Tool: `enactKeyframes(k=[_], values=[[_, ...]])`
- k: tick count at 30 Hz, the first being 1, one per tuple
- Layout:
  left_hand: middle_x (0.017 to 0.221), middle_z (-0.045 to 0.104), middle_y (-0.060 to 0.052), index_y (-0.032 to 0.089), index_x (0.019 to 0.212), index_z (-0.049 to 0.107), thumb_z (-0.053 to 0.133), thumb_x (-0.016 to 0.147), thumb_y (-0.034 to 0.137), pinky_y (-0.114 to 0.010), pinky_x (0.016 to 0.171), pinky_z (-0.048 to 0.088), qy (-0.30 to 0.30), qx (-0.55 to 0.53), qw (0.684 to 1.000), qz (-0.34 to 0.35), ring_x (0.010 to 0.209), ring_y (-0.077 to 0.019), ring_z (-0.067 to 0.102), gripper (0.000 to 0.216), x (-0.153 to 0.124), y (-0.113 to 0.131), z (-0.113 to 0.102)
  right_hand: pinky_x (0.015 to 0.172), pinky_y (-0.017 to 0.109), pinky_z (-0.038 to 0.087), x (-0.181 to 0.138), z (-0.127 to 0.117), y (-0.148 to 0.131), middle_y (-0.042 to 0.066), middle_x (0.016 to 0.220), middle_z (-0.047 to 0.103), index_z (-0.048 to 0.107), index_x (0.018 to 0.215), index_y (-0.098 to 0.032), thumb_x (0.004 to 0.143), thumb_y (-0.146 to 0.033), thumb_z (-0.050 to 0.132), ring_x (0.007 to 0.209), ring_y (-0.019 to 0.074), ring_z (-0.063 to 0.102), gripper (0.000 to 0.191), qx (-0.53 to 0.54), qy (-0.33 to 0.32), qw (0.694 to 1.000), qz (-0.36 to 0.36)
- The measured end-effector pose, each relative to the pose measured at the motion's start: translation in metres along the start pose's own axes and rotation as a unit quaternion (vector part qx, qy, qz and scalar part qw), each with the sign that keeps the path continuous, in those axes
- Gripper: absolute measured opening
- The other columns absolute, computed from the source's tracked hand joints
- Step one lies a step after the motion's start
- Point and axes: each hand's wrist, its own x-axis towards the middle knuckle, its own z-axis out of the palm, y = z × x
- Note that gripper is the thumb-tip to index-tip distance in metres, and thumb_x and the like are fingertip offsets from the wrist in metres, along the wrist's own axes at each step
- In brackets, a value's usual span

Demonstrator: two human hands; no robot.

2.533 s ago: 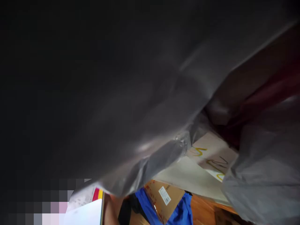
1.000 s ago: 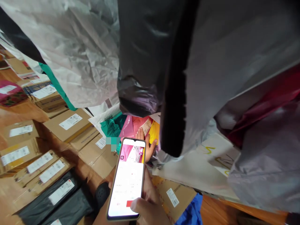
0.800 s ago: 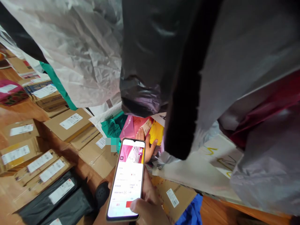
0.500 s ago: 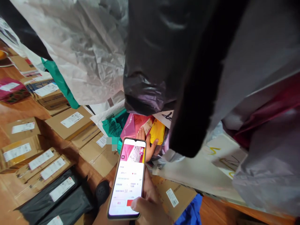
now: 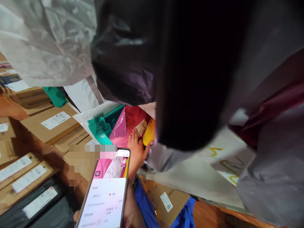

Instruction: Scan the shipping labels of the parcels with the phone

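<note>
Gripping the phone from below, one hand, likely the right, holds it up with the screen lit; only a bit of that hand shows. On the screen is a picture of the pink parcel and its label. The other hand, likely the left, lies flat and open on that pink parcel, just beside the yellow parcel. Big grey and black bags hang overhead. The label looks already caught on the phone, so the scan seems partly done. Many brown boxes with labels lie nearby.

Phone — cut off below
</note>
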Motion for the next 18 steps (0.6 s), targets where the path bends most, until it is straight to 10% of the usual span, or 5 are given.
enactKeyframes(k=[9, 18], values=[[0.145, 0.043, -0.012, 0.021, 0.128, 0.052, 0.051, 0.09, 0.047, -0.059, 0.111, 0.025, -0.029, -0.021, 0.999, -0.008, 0.133, -0.0307, 0.038, 0.046, -0.003, -0.015, 0.007, 0.082, 0.043, 0.056, -0.003, -0.046, -0.06, 0.007, 0.114, 0.064, 0.061, 0.111, -0.019, 0.088, -0.037, 0.062, 0.099, 0.0242, 0.064, 0.03, -0.041, -0.048, 0.997, 0.04], [0.142, 0.047, -0.015, 0.019, 0.134, 0.047, 0.041, 0.092, 0.053, -0.058, 0.109, 0.028, -0.066, -0.033, 0.997, -0.027, 0.133, -0.0313, 0.039, 0.054, -0.005, -0.015, 0.006, 0.084, 0.045, 0.056, 0.007, -0.058, -0.045, 0.007, 0.111, 0.068, 0.062, 0.111, -0.019, 0.086, -0.039, 0.065, 0.1, 0.0252, 0.065, 0.033, -0.047, -0.069, 0.994, 0.075]])
